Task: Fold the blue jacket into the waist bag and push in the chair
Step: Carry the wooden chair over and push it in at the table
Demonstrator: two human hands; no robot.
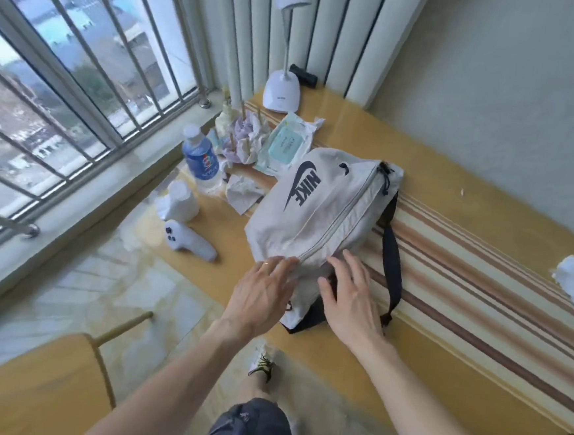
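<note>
A bulging white waist bag (317, 206) with a dark logo and black strap lies on the yellow table (453, 182), its zip running from far right to near left and looking closed. The blue jacket is not visible. My left hand (260, 292) rests flat on the bag's near end, fingers spread, beside the zip's end. My right hand (351, 294) lies just right of it, fingers apart on the bag's near edge and strap. The wooden chair (35, 383) stands at lower left, pulled away from the table.
Left of the bag stand a water bottle (201, 159), a tissue roll (178, 200), a white handheld device (191, 242), crumpled tissues and a wipes pack (286, 145). A white lamp (282, 90) stands at the back. A barred window runs along the left.
</note>
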